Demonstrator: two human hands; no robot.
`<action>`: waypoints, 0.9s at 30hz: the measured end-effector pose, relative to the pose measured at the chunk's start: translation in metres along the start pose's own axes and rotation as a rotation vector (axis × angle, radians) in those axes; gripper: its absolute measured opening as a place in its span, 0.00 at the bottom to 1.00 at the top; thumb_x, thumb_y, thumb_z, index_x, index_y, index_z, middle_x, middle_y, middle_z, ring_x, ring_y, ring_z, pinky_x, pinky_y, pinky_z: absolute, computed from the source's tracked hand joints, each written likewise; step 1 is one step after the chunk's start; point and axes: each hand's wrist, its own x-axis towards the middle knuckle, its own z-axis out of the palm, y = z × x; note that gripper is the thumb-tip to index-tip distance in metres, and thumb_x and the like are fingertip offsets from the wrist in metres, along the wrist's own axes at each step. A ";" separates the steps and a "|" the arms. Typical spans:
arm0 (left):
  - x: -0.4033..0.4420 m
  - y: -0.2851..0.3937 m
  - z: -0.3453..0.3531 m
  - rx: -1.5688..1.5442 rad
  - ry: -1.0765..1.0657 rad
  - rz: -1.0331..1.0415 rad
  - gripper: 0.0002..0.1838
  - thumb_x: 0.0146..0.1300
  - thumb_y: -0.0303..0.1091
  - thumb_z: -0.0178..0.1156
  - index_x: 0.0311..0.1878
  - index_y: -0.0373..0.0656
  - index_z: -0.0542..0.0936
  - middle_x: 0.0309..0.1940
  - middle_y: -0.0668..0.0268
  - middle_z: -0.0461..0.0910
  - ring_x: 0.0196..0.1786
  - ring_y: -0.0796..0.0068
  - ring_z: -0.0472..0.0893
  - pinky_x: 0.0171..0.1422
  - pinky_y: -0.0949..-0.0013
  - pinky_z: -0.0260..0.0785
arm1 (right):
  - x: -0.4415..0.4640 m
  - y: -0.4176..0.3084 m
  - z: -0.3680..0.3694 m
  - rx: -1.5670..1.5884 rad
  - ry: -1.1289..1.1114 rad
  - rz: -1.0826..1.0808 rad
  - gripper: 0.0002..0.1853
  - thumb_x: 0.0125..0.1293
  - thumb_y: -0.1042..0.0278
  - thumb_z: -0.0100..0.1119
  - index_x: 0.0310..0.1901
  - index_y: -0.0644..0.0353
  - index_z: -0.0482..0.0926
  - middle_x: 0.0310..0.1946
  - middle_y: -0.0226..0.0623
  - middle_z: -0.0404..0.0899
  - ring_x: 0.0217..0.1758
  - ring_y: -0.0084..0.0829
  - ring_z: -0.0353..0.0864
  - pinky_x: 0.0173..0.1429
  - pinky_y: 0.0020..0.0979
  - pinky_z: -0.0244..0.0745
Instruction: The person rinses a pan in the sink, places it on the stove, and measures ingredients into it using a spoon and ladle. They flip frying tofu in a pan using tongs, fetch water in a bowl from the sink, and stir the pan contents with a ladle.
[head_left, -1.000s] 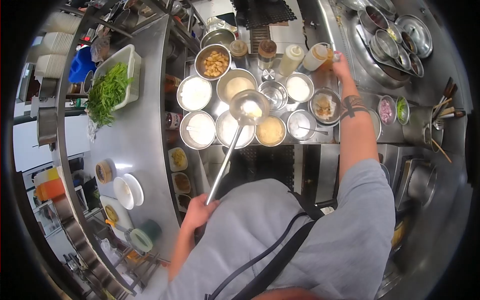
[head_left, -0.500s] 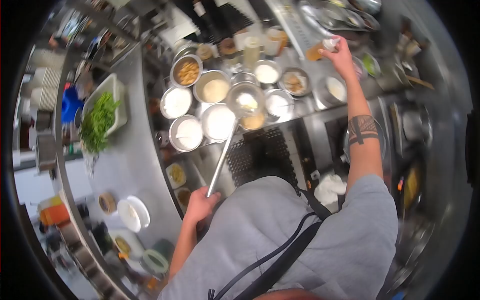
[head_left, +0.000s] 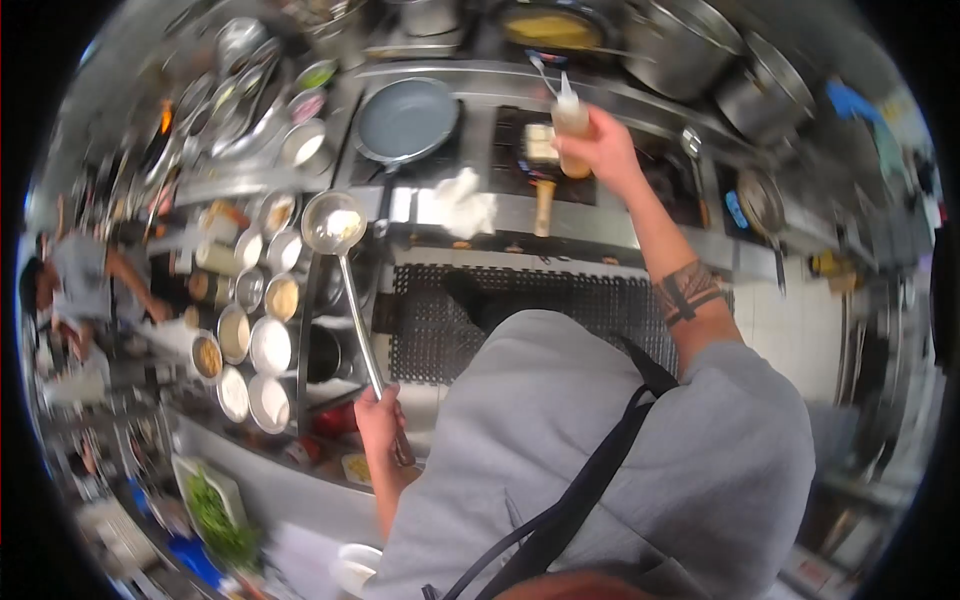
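My left hand (head_left: 380,422) is wrapped round the long handle of a metal ladle (head_left: 334,224), whose bowl carries something whitish and hangs near the round containers on the left. My right hand (head_left: 605,148) grips a clear squeeze bottle (head_left: 571,128) with a pointed nozzle and an amber liquid low inside. The bottle is upright, nozzle up. Beside and partly behind it, a small pan (head_left: 544,207) with a wooden handle sits on the burner, holding pale white blocks (head_left: 541,142).
A grey frying pan (head_left: 407,120) rests on the stove, with a white cloth (head_left: 466,204) on the front ledge. Large pots (head_left: 685,48) and a pan of yellow food (head_left: 552,30) stand behind. Several ingredient containers (head_left: 271,345) line the left counter. Another person (head_left: 85,275) stands at far left.
My view has turned right, from the ingredient containers to the stove. My right hand has carried the squeeze bottle over beside the small pan. The ladle stays in my left hand.
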 end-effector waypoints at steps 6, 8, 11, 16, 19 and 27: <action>-0.004 0.019 0.073 0.170 -0.180 0.105 0.08 0.66 0.31 0.63 0.32 0.40 0.78 0.14 0.71 0.71 0.13 0.80 0.70 0.17 0.73 0.58 | -0.153 0.050 -0.225 -0.703 0.391 0.437 0.29 0.50 0.55 0.77 0.54 0.57 0.85 0.45 0.43 0.88 0.48 0.37 0.87 0.56 0.36 0.78; -0.007 0.034 0.104 0.246 -0.224 0.155 0.09 0.66 0.31 0.63 0.30 0.40 0.78 0.14 0.71 0.71 0.13 0.80 0.70 0.16 0.72 0.58 | -0.187 0.071 -0.319 -1.033 0.417 0.503 0.26 0.48 0.51 0.75 0.46 0.60 0.85 0.44 0.50 0.86 0.50 0.49 0.85 0.55 0.45 0.78; -0.016 0.060 0.160 0.364 -0.289 0.214 0.10 0.66 0.32 0.63 0.30 0.40 0.77 0.13 0.71 0.71 0.13 0.80 0.70 0.17 0.72 0.59 | -0.209 0.053 -0.432 -1.393 0.375 0.726 0.25 0.50 0.54 0.74 0.47 0.59 0.84 0.47 0.49 0.86 0.53 0.49 0.85 0.57 0.46 0.80; -0.048 0.077 0.278 0.475 -0.401 0.301 0.11 0.66 0.32 0.63 0.29 0.40 0.75 0.13 0.71 0.70 0.12 0.81 0.69 0.17 0.72 0.59 | -0.203 0.036 -0.566 -1.780 0.237 0.698 0.13 0.61 0.63 0.61 0.44 0.59 0.86 0.45 0.47 0.86 0.51 0.45 0.87 0.53 0.45 0.82; -0.078 0.070 0.361 0.468 -0.429 0.252 0.11 0.66 0.32 0.64 0.29 0.40 0.75 0.13 0.72 0.70 0.13 0.82 0.68 0.17 0.73 0.59 | -0.189 0.052 -0.635 -1.850 0.144 0.530 0.11 0.60 0.65 0.61 0.41 0.59 0.87 0.43 0.46 0.87 0.48 0.45 0.88 0.51 0.44 0.83; -0.165 0.038 0.528 0.496 -0.551 0.118 0.12 0.67 0.33 0.64 0.28 0.40 0.75 0.15 0.72 0.71 0.15 0.83 0.69 0.19 0.73 0.59 | -0.166 0.070 -0.730 -1.815 -0.039 0.471 0.10 0.59 0.65 0.61 0.38 0.60 0.87 0.39 0.45 0.88 0.44 0.47 0.88 0.48 0.45 0.83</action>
